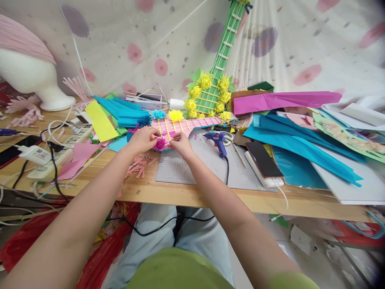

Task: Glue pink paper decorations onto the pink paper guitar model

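Observation:
A pink paper guitar (188, 125) with yellow bars and pale strings lies on the table, its neck pointing right. Light blue (158, 114), yellow (176, 115) and magenta (160, 143) paper flowers sit on its body. Over the body's left edge my left hand (143, 139) is bent, fingertips closed beside the magenta flower. My right hand (181, 143) has thumb and fingers pinched together at the front edge, close to a small magenta paper piece (171, 134). What either pinch holds, if anything, is too small to make out.
A blue glue gun (218, 141) lies on the grey cutting mat (180, 170), its cord running off the table's front. Behind stands a green paper guitar (221, 60) with yellow flowers. Phone (264, 159), blue paper (300, 138) lie right; power strip (70, 142), foam head (33, 76) left.

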`<state>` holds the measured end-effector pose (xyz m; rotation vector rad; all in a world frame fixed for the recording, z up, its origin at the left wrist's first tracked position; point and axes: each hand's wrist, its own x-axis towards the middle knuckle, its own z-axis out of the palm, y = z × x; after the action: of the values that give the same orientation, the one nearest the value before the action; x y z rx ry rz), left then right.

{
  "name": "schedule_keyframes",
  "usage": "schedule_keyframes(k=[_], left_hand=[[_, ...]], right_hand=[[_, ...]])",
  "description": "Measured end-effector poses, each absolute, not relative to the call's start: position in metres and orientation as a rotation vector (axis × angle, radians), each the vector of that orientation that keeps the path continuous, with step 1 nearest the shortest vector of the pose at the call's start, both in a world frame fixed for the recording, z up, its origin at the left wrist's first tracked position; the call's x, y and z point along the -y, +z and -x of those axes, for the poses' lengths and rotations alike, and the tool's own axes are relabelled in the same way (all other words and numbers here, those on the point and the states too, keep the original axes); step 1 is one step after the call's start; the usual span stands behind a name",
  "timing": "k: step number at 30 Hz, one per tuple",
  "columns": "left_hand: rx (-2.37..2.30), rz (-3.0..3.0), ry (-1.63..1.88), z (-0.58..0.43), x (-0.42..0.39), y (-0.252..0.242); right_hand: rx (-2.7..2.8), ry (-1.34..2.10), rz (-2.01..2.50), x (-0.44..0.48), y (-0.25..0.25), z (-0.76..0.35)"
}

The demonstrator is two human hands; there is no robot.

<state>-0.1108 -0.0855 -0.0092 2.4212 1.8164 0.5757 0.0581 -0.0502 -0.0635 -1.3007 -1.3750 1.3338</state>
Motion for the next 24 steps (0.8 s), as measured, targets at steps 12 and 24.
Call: schedule_keyframes(k=[12, 24], left_hand=[[-1.901, -2.339, 0.691, 0.109, 0.089, -0.003], [-1.898, -2.33, 0.688, 0.104, 0.09, 0.001]], right_hand=[[1.43, 1.528, 1.284, 0.058, -0.043, -0.049], [1.285, 1.657, 1.232, 0.067, -0.008, -0.067]])
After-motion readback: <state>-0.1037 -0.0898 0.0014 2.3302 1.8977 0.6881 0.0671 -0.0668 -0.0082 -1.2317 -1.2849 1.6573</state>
